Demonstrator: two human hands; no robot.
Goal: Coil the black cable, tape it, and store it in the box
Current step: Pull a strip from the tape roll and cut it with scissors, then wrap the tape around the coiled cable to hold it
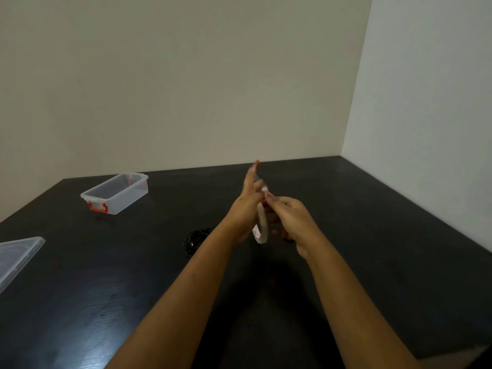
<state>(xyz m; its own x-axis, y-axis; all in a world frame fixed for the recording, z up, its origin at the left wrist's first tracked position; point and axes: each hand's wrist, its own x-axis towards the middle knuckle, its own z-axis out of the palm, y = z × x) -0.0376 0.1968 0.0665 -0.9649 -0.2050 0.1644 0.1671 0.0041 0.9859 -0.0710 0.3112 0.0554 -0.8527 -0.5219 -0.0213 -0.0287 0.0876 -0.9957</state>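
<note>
The black cable is lying coiled on the dark table just left of the left hand, which is gripping a tape roll while the right hand is pinching its top, the open box sitting well apart.

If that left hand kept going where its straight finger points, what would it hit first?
Probably nothing on the table: the left hand points up and away, toward the back wall. Depth is unclear.
</note>
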